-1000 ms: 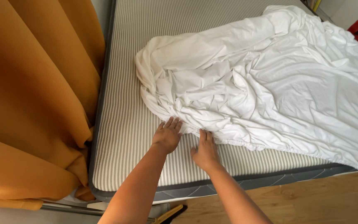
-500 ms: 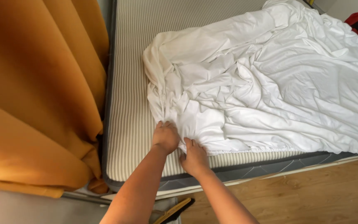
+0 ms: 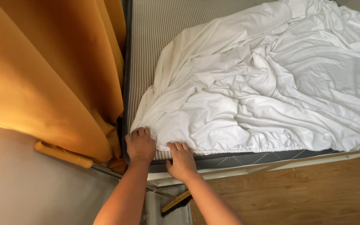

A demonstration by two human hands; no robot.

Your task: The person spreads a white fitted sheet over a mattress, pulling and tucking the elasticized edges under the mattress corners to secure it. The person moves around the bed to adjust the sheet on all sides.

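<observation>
While both hands, left (image 3: pixel 140 146) and right (image 3: pixel 182 160), pinch the sheet (image 3: pixel 246 96) hem at the mattress (image 3: pixel 155 33) corner, 7 o'clock, pulling evenly seems best.

- The sheet (image 3: pixel 263 91) under my fingers is white cloth, matt and soft-looking, heavily creased, with a gathered elastic hem along its near edge.
- The mattress (image 3: pixel 163 29) top is a woven fabric with fine grey and pale stripes, flat and dull; its side panel is a darker grey quilted cloth.
- The curtain (image 3: pixel 51 71) is thick mustard-orange cloth, matt, hanging in deep smooth folds.
- The floor (image 3: pixel 305 196) is light wood plank, smooth with a faint sheen.
- The bed frame (image 3: pixel 271 166) edge looks like pale painted board, smooth.
- My left hand (image 3: pixel 140 145) and right hand (image 3: pixel 183 160) are bare skin.
</observation>
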